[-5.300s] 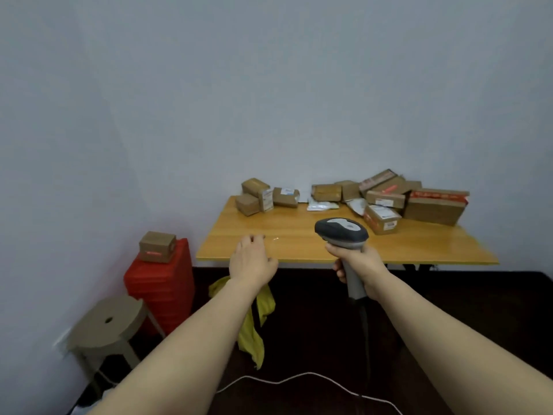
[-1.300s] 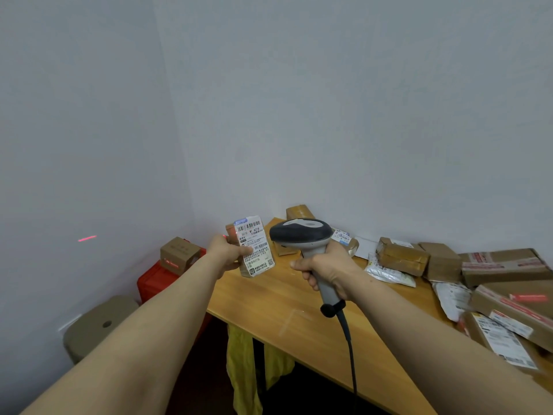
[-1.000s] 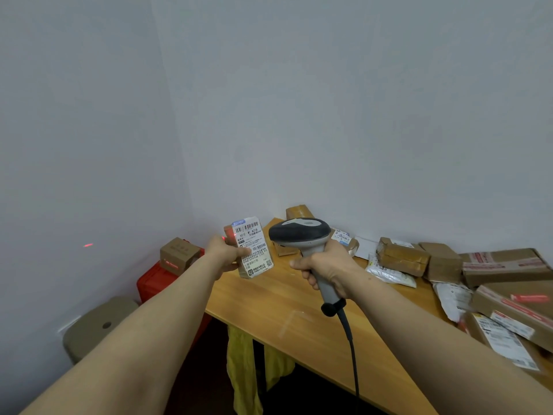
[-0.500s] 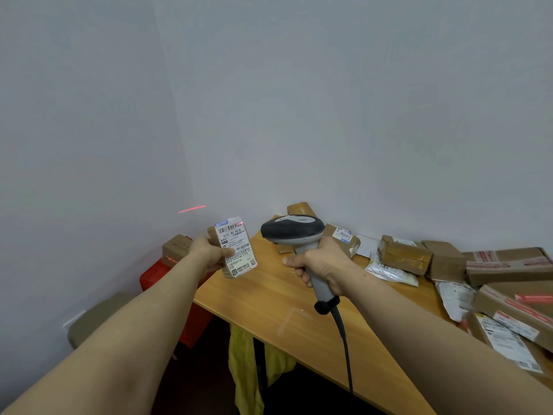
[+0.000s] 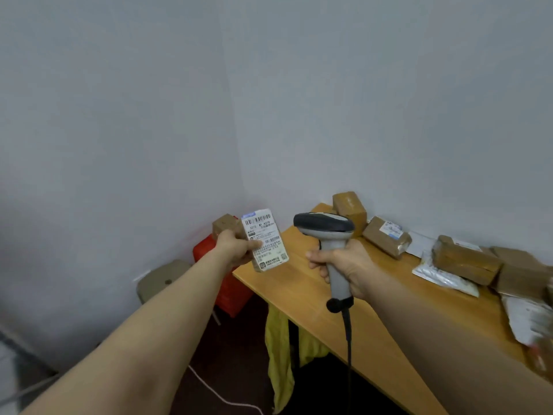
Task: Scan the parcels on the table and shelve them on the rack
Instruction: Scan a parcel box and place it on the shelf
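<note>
1. Above the left corner of the worktop (image 5: 299, 283), the left hand (image 5: 236, 247) holds a small parcel (image 5: 264, 239) in the air, fingers and thumb curled round its left edge.
2. The small parcel's white label faces the camera, barcode at the top, slightly tilted.
3. The right hand (image 5: 344, 265) is clenched round the grey handle of a scanner (image 5: 324, 227), which stands upright just right of the small parcel, apart from it. Its dark head points left, towards the parcel.
4. A black cord (image 5: 348, 354) hangs down from the bottom of the scanner handle.
5. Other parcels lie along the far and right side of the worktop: a brown box (image 5: 350, 209) at the far edge, a labelled brown packet (image 5: 386, 236) right of it, then a bigger taped carton (image 5: 465, 259) with a silver bag (image 5: 443, 277) just in front. Further right it is blurred; more cardboard and white labels.
6. A yellow cloth (image 5: 279, 354) hangs below the worktop's near edge.
7. Left of the worktop a red container (image 5: 230, 295) stands by the wall with a little cardboard box (image 5: 224, 224) on top, partly hidden by the left hand.
8. A beige stool (image 5: 161, 278) stands left of the red container; a white cable (image 5: 221, 396) runs across the dark floor.
</note>
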`<state>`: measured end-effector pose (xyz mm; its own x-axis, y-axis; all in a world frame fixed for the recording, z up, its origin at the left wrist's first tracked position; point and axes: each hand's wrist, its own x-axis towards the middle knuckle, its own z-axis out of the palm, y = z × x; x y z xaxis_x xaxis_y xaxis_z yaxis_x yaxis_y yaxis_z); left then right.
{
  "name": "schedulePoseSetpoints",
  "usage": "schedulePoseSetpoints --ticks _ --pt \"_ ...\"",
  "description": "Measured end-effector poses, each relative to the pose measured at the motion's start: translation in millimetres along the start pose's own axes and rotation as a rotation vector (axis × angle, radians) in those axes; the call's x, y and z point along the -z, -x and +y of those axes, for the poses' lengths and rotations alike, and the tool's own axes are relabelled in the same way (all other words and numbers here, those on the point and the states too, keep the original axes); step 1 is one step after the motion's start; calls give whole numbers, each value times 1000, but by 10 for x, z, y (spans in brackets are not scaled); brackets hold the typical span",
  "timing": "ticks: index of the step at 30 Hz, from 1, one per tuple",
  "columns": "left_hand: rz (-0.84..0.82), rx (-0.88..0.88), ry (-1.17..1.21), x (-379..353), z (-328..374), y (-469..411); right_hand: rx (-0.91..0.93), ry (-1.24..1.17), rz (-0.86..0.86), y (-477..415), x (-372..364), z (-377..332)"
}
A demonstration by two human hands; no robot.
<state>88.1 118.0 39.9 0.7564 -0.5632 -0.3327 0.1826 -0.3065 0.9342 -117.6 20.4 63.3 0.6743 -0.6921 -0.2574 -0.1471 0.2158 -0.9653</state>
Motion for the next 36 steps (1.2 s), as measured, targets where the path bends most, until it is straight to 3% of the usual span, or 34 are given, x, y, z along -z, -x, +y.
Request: schedulePoseSetpoints --ticks 7,11,26,36 --pt "56 58 66 845 -295 444 -37 -15 -50 46 -640 228" --pt "91 115 300 1573 -394 891 -39 12 -153 306 -1330 289" --pt "431 -184 610 5532 -1349 3628 49 89 -639 2592 -5438 736" --pt "840 -288 628 7198 -1935 4609 125 133 -790 3393 -7222 830"
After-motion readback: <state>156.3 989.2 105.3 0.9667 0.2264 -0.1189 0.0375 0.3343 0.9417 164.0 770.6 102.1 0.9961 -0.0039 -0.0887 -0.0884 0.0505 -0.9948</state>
